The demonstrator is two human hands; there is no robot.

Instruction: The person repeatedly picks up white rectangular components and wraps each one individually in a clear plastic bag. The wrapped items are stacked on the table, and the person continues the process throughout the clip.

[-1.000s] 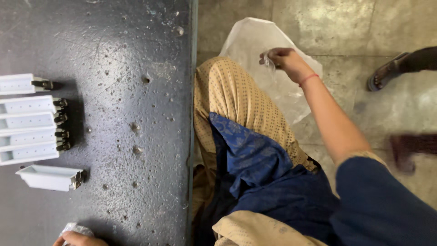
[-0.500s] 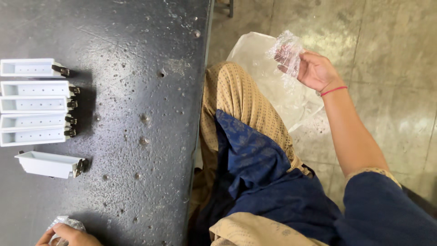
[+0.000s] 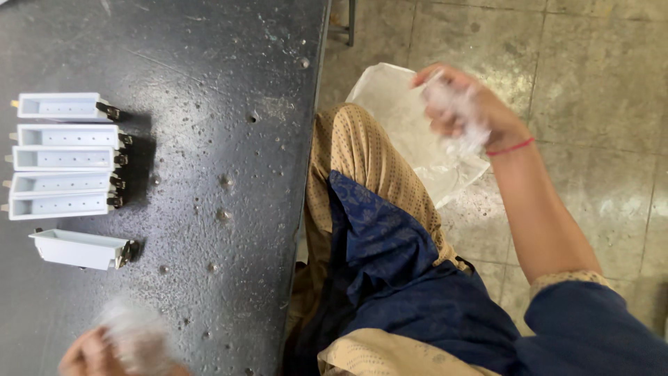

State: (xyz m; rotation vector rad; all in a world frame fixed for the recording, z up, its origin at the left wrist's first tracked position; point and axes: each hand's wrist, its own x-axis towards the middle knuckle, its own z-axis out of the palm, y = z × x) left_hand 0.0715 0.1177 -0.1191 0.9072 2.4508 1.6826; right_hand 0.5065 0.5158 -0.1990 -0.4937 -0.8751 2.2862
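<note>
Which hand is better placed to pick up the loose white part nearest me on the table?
Left. The left hand is at the table edge just below that white part, though it holds a blurred clear wrapper. The right hand is off the table, over the floor bag.

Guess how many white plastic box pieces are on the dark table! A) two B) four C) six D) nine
C: six white plastic pieces lie on the dark table, five lined up in a column and one more set apart just below them.
</note>
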